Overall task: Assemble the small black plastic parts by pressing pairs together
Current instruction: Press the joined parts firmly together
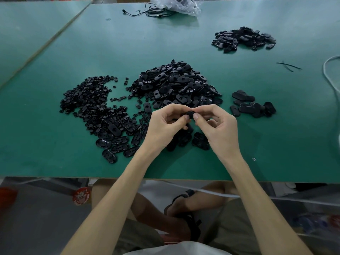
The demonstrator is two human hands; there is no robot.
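Head cam, looking down at a green table (276, 137). Both hands meet just above the near side of the table. The left hand (163, 126) and right hand (220, 127) each pinch the same small black plastic part (190, 115) between thumb and curled fingers, thumbs nearly touching. Can't make out whether it's one piece or two.

Right behind the hands sits a big heap of oval shells (176, 83). To its left is a spread of tiny round pieces (86, 100), with flat ovals (114, 140) lying loose at its near edge. A small cluster of ovals (252, 105) sits to the right, and another pile (242, 39) lies well apart at the far right. At the far edge there's a clear plastic bag (180, 5) beside some thin black cables (147, 12).
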